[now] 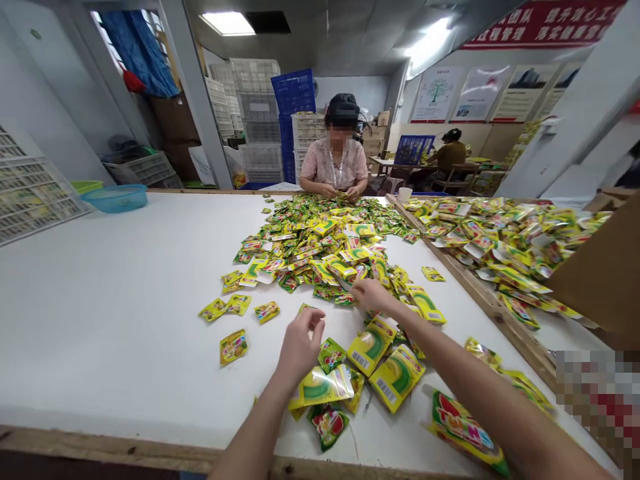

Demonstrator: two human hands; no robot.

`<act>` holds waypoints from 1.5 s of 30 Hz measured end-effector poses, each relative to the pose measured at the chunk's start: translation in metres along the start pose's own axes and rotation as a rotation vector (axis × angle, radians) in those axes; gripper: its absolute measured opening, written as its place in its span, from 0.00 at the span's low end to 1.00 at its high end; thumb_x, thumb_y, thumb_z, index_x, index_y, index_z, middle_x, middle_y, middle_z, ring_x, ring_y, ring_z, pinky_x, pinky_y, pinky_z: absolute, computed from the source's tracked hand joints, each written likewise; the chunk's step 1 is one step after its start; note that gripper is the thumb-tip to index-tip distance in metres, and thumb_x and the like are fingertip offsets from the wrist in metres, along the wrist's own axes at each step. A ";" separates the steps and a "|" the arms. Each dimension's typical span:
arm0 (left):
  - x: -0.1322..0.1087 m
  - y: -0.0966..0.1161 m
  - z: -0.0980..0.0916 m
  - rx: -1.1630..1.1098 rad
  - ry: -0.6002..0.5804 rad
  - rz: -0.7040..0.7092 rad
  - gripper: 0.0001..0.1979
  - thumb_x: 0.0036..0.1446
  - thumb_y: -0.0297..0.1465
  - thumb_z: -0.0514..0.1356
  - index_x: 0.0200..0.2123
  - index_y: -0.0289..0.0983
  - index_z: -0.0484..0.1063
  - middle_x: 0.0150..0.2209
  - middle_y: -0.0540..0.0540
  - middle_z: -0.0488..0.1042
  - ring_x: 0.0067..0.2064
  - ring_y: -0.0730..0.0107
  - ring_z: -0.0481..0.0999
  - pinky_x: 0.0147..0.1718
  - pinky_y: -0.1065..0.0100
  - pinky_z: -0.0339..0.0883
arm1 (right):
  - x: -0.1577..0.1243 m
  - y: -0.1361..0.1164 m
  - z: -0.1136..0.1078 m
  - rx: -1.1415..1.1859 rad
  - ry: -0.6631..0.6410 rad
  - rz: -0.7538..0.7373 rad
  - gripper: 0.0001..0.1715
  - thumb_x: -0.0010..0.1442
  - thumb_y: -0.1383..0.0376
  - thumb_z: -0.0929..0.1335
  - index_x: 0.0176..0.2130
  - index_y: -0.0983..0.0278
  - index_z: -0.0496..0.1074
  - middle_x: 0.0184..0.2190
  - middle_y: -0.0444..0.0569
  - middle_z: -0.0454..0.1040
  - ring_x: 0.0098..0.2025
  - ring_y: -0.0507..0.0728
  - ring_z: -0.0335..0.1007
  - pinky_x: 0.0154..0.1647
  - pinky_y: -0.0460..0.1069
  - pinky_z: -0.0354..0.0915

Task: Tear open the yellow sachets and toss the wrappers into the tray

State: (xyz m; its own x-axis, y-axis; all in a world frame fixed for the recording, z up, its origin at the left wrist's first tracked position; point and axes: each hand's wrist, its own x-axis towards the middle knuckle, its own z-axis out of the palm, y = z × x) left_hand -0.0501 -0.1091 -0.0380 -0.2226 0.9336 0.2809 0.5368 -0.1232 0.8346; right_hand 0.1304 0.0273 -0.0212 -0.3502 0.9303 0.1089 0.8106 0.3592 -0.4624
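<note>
A big heap of small yellow-green sachets covers the middle of the white table. My right hand reaches to the near edge of the heap, fingers pinched on a sachet there. My left hand hovers above the table closer to me, fingers curled with the thumb and forefinger together; I cannot make out anything in them. Under and beside it lie larger yellow packets and small green sachets.
A person sits at the far side, hands in the heap. A second table at right, behind a wooden rail, holds more sachets. A blue bowl and white crate stand far left. Cardboard juts in at right.
</note>
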 end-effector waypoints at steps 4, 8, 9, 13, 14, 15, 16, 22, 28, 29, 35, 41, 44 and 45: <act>0.021 -0.023 -0.023 0.462 0.179 -0.201 0.14 0.60 0.28 0.46 0.44 0.35 0.68 0.47 0.37 0.70 0.50 0.59 0.69 0.50 0.60 0.62 | 0.017 -0.013 0.033 -0.132 -0.113 0.056 0.14 0.45 0.65 0.73 0.36 0.67 0.75 0.39 0.61 0.75 0.44 0.69 0.69 0.41 0.57 0.62; 0.033 -0.042 -0.038 0.737 0.083 -0.524 0.20 0.59 0.36 0.51 0.51 0.31 0.64 0.57 0.30 0.61 0.58 0.43 0.60 0.51 0.49 0.58 | 0.017 -0.008 0.029 -0.192 -0.184 0.033 0.22 0.44 0.65 0.74 0.41 0.63 0.74 0.46 0.61 0.71 0.49 0.71 0.65 0.45 0.60 0.59; 0.034 -0.042 -0.037 0.743 0.033 -0.533 0.20 0.58 0.36 0.53 0.51 0.31 0.64 0.56 0.29 0.61 0.57 0.41 0.60 0.50 0.47 0.58 | 0.014 -0.007 0.027 -0.194 -0.194 0.019 0.21 0.42 0.66 0.75 0.39 0.63 0.75 0.46 0.60 0.72 0.49 0.71 0.65 0.45 0.59 0.59; 0.032 -0.034 -0.028 0.716 -0.043 -0.457 0.16 0.55 0.29 0.54 0.47 0.32 0.65 0.50 0.32 0.67 0.53 0.44 0.66 0.47 0.50 0.61 | -0.010 -0.010 0.017 -0.168 -0.147 -0.063 0.13 0.44 0.72 0.72 0.34 0.63 0.74 0.38 0.54 0.74 0.48 0.66 0.64 0.46 0.54 0.58; 0.031 -0.031 -0.027 0.713 -0.053 -0.433 0.14 0.56 0.28 0.52 0.46 0.33 0.66 0.48 0.34 0.68 0.51 0.47 0.68 0.47 0.53 0.62 | -0.017 -0.011 0.014 -0.161 -0.117 -0.085 0.14 0.47 0.73 0.69 0.36 0.63 0.73 0.37 0.53 0.74 0.48 0.63 0.64 0.45 0.53 0.58; 0.029 -0.027 -0.026 0.699 -0.055 -0.396 0.13 0.57 0.27 0.51 0.45 0.34 0.66 0.47 0.36 0.69 0.50 0.52 0.69 0.46 0.56 0.62 | -0.026 -0.012 0.011 -0.134 -0.082 -0.101 0.16 0.50 0.74 0.66 0.40 0.63 0.72 0.36 0.52 0.74 0.46 0.61 0.65 0.44 0.51 0.59; 0.027 -0.024 -0.025 0.658 -0.048 -0.344 0.11 0.57 0.27 0.50 0.43 0.35 0.67 0.45 0.38 0.70 0.48 0.56 0.70 0.46 0.59 0.63 | -0.034 -0.013 0.007 -0.075 -0.044 -0.104 0.18 0.52 0.74 0.64 0.43 0.63 0.71 0.34 0.50 0.74 0.43 0.59 0.66 0.42 0.50 0.60; 0.002 0.002 -0.009 -0.217 -0.134 -0.130 0.16 0.51 0.41 0.58 0.38 0.36 0.68 0.31 0.47 0.72 0.29 0.70 0.71 0.27 0.69 0.65 | -0.079 -0.017 -0.009 0.843 0.075 0.169 0.10 0.41 0.65 0.70 0.27 0.63 0.66 0.23 0.42 0.71 0.25 0.53 0.68 0.27 0.48 0.63; -0.011 0.016 0.009 -0.491 -0.310 -0.162 0.20 0.43 0.44 0.64 0.35 0.35 0.68 0.23 0.53 0.67 0.23 0.77 0.65 0.22 0.74 0.58 | -0.097 -0.038 0.015 1.258 -0.074 0.283 0.23 0.36 0.51 0.74 0.26 0.65 0.69 0.22 0.42 0.71 0.24 0.50 0.66 0.28 0.47 0.64; -0.012 0.015 0.011 -0.473 -0.300 -0.155 0.20 0.43 0.43 0.64 0.35 0.35 0.68 0.21 0.54 0.65 0.23 0.77 0.63 0.22 0.74 0.56 | -0.099 -0.042 0.020 1.329 -0.119 0.305 0.25 0.37 0.48 0.74 0.26 0.65 0.69 0.21 0.41 0.70 0.24 0.50 0.65 0.27 0.46 0.64; -0.012 0.016 0.027 -0.369 -0.223 -0.064 0.15 0.49 0.40 0.61 0.36 0.36 0.64 0.22 0.55 0.63 0.23 0.77 0.63 0.22 0.75 0.57 | -0.097 -0.038 0.016 1.279 -0.141 0.227 0.24 0.37 0.50 0.75 0.27 0.66 0.71 0.22 0.41 0.72 0.23 0.49 0.65 0.27 0.45 0.63; -0.018 0.053 0.062 0.315 -0.397 0.025 0.19 0.55 0.42 0.55 0.45 0.36 0.64 0.44 0.38 0.70 0.45 0.57 0.71 0.42 0.58 0.66 | -0.084 0.021 -0.024 1.225 0.525 0.389 0.28 0.34 0.49 0.75 0.31 0.64 0.71 0.24 0.43 0.75 0.25 0.53 0.70 0.28 0.48 0.66; -0.013 0.065 0.082 0.650 -0.547 0.012 0.27 0.49 0.43 0.60 0.48 0.32 0.64 0.46 0.34 0.69 0.48 0.46 0.69 0.43 0.53 0.65 | -0.084 0.038 -0.028 1.266 0.653 0.422 0.28 0.32 0.50 0.76 0.30 0.64 0.71 0.23 0.42 0.74 0.26 0.53 0.69 0.29 0.49 0.67; -0.009 0.067 0.084 0.688 -0.566 0.010 0.26 0.49 0.42 0.61 0.48 0.32 0.64 0.46 0.33 0.69 0.48 0.46 0.69 0.43 0.54 0.65 | -0.084 0.040 -0.028 1.260 0.646 0.430 0.28 0.32 0.50 0.76 0.29 0.64 0.71 0.23 0.42 0.74 0.26 0.53 0.69 0.29 0.49 0.67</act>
State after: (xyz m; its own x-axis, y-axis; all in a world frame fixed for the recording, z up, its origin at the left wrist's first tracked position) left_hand 0.0559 -0.0969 -0.0245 0.1224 0.9823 -0.1420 0.9468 -0.0727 0.3134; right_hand 0.2054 -0.0349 -0.0244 0.3443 0.9386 -0.0238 -0.2549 0.0691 -0.9645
